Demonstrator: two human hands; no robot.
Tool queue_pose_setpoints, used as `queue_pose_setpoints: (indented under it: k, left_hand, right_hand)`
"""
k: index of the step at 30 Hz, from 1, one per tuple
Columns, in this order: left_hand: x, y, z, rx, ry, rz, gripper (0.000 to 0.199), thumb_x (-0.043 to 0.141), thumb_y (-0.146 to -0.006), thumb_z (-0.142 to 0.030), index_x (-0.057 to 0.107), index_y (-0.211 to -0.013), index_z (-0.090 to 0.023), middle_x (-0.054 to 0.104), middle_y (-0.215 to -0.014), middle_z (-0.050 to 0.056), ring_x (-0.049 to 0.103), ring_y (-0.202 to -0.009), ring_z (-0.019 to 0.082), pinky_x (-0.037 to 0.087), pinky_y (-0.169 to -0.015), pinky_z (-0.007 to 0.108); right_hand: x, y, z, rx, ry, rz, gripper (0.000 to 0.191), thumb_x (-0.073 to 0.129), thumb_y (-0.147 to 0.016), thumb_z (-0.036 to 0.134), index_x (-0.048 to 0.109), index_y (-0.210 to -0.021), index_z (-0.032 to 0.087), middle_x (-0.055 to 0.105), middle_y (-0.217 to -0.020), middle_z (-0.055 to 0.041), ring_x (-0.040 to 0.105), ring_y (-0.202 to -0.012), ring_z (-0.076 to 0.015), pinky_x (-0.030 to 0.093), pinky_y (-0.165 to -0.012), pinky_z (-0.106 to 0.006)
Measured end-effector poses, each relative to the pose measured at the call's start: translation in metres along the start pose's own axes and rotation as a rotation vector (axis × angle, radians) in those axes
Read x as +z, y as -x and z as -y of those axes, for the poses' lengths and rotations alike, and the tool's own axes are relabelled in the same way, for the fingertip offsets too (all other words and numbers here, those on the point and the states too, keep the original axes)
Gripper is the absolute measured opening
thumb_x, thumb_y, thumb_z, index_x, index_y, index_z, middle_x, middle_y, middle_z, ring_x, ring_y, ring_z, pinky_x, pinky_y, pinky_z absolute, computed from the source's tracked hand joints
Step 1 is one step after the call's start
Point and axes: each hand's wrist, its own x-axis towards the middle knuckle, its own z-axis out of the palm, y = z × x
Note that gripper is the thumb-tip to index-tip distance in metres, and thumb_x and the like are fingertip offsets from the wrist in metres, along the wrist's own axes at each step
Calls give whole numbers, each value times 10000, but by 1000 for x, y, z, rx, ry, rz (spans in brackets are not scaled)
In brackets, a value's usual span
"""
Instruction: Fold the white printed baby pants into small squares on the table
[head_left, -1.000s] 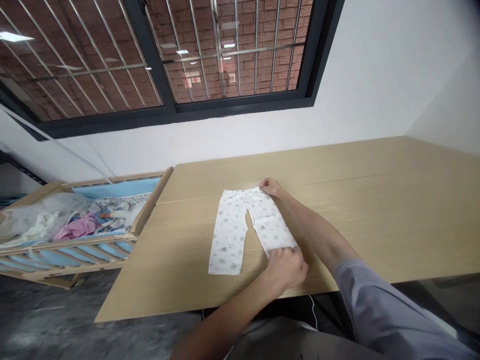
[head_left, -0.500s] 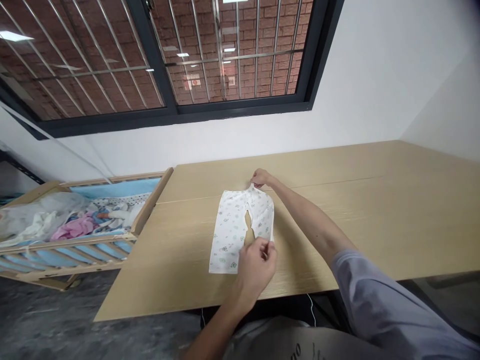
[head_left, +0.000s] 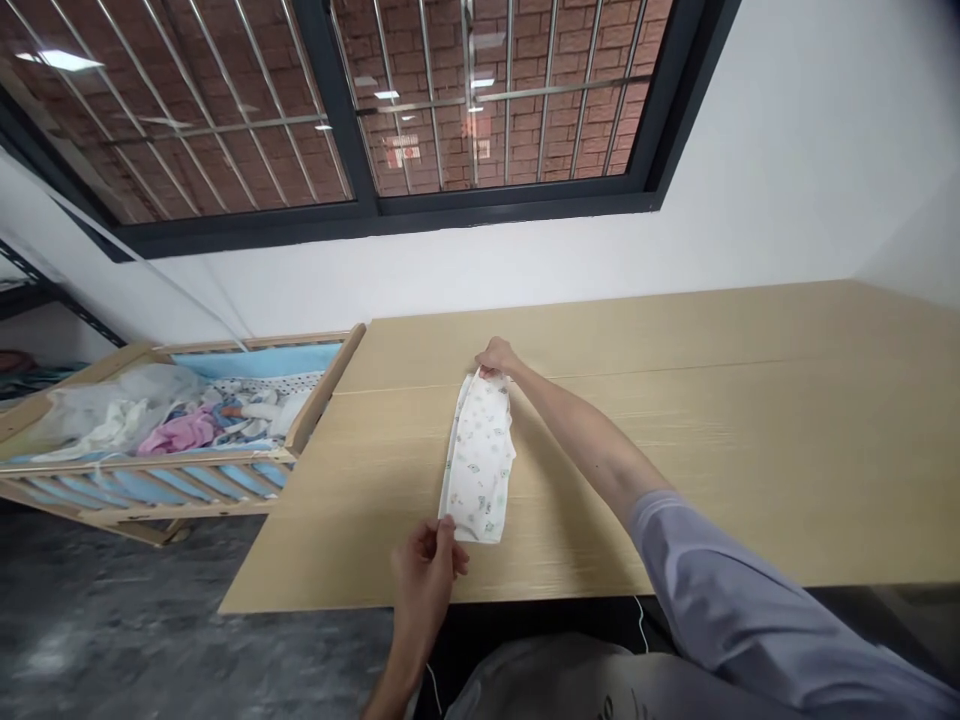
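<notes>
My right hand [head_left: 496, 356] pinches the waistband [head_left: 487, 375] of the lengthwise-folded white printed baby trousers [head_left: 480, 460], my left hand [head_left: 424, 575] pinches the near cuffs [head_left: 465, 530], and I want both ends taut and in line over the wooden table [head_left: 750, 450].

We see bright, even indoor light, with ceiling lamps [head_left: 66, 60] mirrored in the window glass [head_left: 187, 170], soft shadows on the worktop [head_left: 750, 450], and wide-angle bending toward the edges.

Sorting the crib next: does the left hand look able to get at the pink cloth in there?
Probably yes, once the left hand lets go of the white printed baby trousers. It would need to reach over the crib's wooden side rail to the pink cloth lying inside.
</notes>
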Motion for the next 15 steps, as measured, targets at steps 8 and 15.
queue_pose_setpoints:
  k: [8, 15]
  left_hand:
    - [-19, -22, 21, -84, -141, -28, 543, 610, -758, -726, 653, -739, -185, 626, -497, 2, 585, -421, 181, 429, -437, 279]
    - [-24, -31, 26, -134, -214, 19, 621, 524, -773, -779, 646, -706, -175, 670, -544, 45, 603, -400, 204, 453, -429, 305]
  right_hand:
    - [40, -5, 3, 12, 50, -19, 77, 736, -771, 85, 702, -840, 83, 658, -560, -96, 700, -572, -251, 604, -542, -326]
    - [45, 14, 4, -87, 169, -55, 106, 690, -827, 209, 679, -884, 120, 698, -677, -107, 709, -721, -230, 567, -636, -267]
